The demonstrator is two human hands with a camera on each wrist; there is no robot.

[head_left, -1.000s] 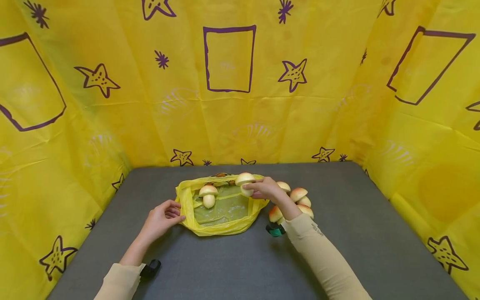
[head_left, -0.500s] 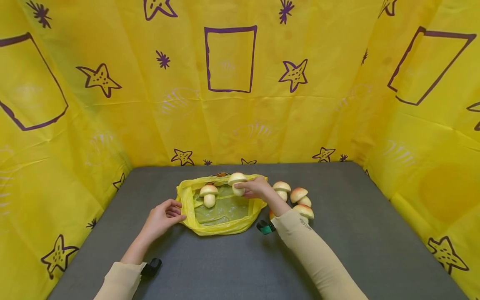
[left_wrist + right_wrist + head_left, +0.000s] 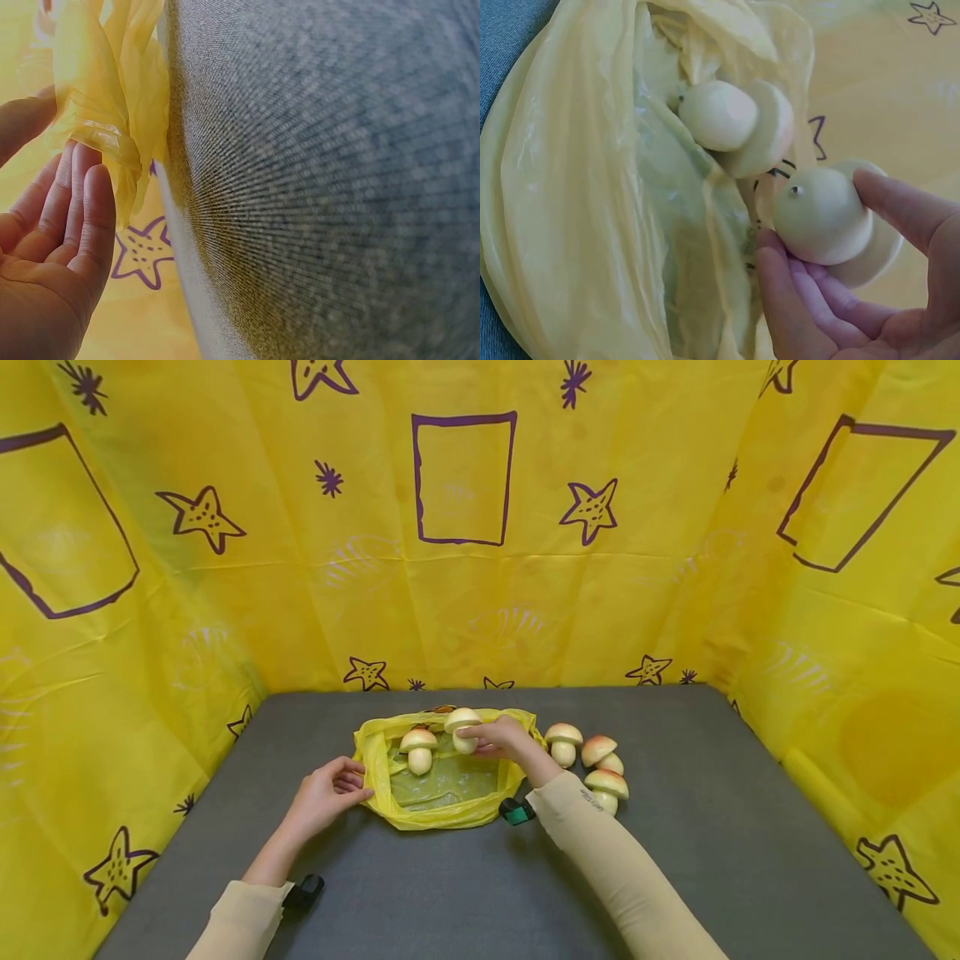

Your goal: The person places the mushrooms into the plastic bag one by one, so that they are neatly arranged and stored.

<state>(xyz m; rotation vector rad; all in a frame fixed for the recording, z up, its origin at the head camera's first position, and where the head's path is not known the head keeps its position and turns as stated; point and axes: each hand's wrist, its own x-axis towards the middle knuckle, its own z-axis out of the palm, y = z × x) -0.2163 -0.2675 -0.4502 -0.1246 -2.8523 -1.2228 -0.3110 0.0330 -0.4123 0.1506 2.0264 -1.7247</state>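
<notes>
A yellow plastic bag (image 3: 442,820) lies on the grey table with its mouth spread wide. My left hand (image 3: 324,795) pinches the bag's left edge; in the left wrist view, the thumb and fingertips meet the thin plastic (image 3: 90,97). Over the bag's back right part, my right hand (image 3: 510,739) holds a toy mushroom (image 3: 461,720) with a pale cap and round stem. Thumb and fingers grip its stem (image 3: 821,217) from both sides in the right wrist view. Another mushroom (image 3: 419,752) sits inside the bag, left of the held one.
Right of the bag, three more mushrooms (image 3: 602,752) with reddish cap tops stand close together on the grey table (image 3: 420,893). Yellow sheets (image 3: 465,610) with purple drawings wall the table at the back and both sides.
My right hand has carried the mushroom leftward over the bag, toward the one inside. The mushrooms on the right show more fully as the arm moved away. My left hand stays at the bag's edge.
</notes>
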